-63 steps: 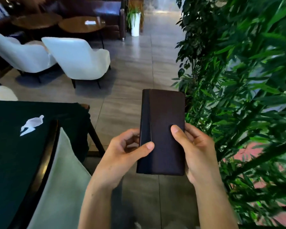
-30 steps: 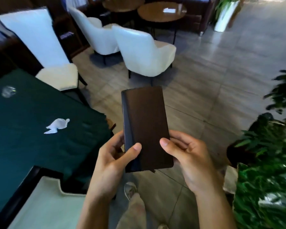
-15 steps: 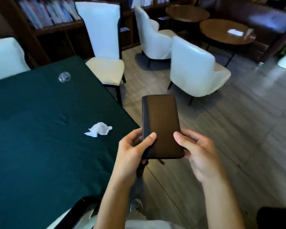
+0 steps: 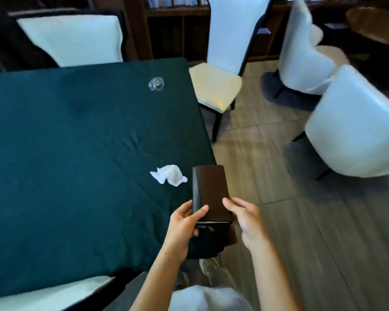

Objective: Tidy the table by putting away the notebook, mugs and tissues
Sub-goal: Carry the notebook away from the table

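I hold a dark brown closed notebook [image 4: 211, 191] upright in both hands, over the right edge of the table. My left hand [image 4: 184, 223] grips its lower left edge with the thumb on the cover. My right hand [image 4: 245, 216] holds the lower right edge. A crumpled white tissue [image 4: 170, 175] lies on the dark green tablecloth [image 4: 76, 153], just left of the notebook. A clear glass mug [image 4: 156, 84] stands near the table's far right corner.
White chairs stand around: one at the table's far side [image 4: 72, 39], one at its right [image 4: 222, 63], another at the near edge [image 4: 43, 292]. Two white armchairs [image 4: 355, 131] sit on the tiled floor at right. A dark bookshelf [image 4: 173, 25] lines the back.
My view has swung left from the plants to the table. The notebook stays in both hands and has come closer to the table's right edge, beside the tissue.
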The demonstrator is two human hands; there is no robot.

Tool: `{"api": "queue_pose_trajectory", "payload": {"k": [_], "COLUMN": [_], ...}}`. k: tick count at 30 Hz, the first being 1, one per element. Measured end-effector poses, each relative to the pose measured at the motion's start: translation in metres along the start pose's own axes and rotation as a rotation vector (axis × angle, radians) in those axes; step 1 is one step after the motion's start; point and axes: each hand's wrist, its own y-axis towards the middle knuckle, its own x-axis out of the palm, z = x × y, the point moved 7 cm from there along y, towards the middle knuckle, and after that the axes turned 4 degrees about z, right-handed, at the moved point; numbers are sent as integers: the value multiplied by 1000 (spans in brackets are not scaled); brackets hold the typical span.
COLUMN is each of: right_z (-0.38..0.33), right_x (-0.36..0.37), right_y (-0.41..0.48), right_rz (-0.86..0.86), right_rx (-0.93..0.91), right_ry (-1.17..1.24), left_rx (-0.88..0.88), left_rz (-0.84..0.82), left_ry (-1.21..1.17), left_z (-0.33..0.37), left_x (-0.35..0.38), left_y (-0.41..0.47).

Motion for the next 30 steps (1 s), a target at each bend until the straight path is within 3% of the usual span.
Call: {"api": "queue_pose_trajectory", "payload": {"k": [4,12,21,25,30], "right_z": [21,59,69,71,56], "right_x": [9,-7,-24,-25,-20], "right_y": [37,87,106,112,107], "right_rz": [-49,-63,-24,-67,-114], "right_rx": [133,149,108,84,0], "right_ry": [15,-310,-625,-693,-833], "left_rx": [-24,-160,-87,-68,-51], "left_rz": [163,353,468,525,499], "left_ry": [40,113,528,853,981], "left_z": [-16,-62,-61,-51,-47], "left_x": [-3,0,-4,-3,-3], "left_y": [35,53,43,37,35]}}
